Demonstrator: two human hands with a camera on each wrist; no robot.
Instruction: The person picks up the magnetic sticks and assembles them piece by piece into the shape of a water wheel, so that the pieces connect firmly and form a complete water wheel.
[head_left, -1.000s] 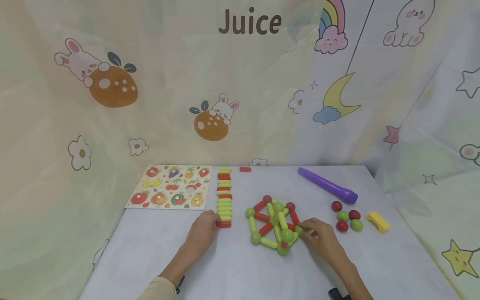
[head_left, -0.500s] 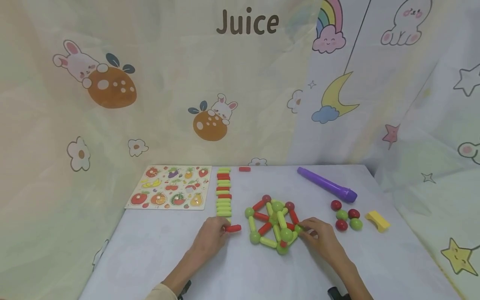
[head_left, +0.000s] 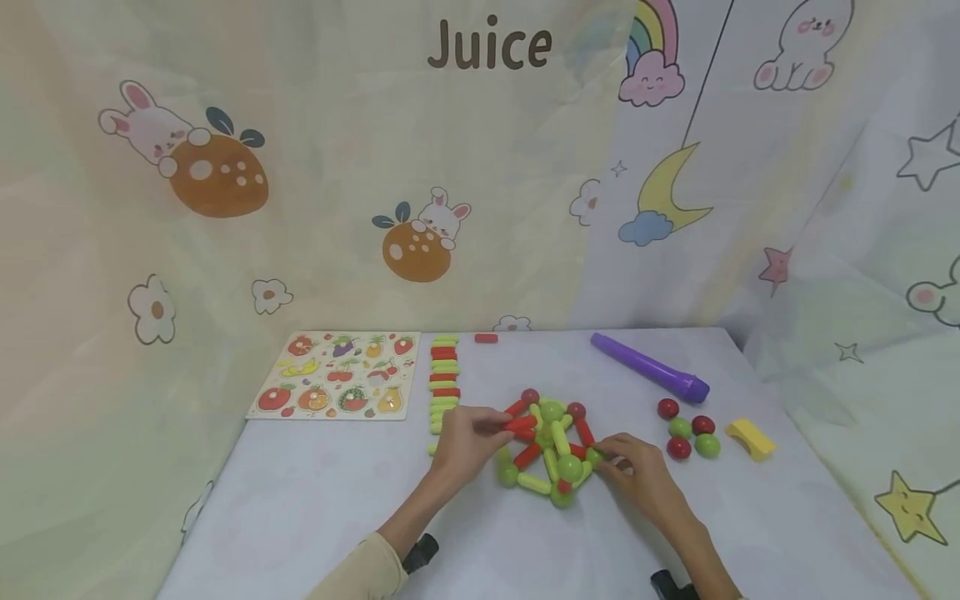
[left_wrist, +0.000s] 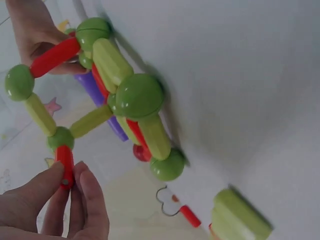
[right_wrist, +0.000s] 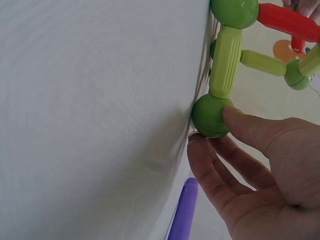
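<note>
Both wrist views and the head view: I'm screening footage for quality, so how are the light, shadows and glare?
Head view: soft, fairly even light, faint shadow below the right hand; left wrist view: small glints on the large green ball, dim shadow beside it; right wrist view: broad, soft-edged shadow across the white tabletop.

On the white table (head_left: 300, 492), at ten o'clock, one board with fruit pictures (head_left: 372, 397); at two o'clock, one purple stick (head_left: 649, 367); at three o'clock, one yellow arched block (head_left: 752, 438). At twelve o'clock, cartoon-printed cloth (head_left: 510, 150).
</note>
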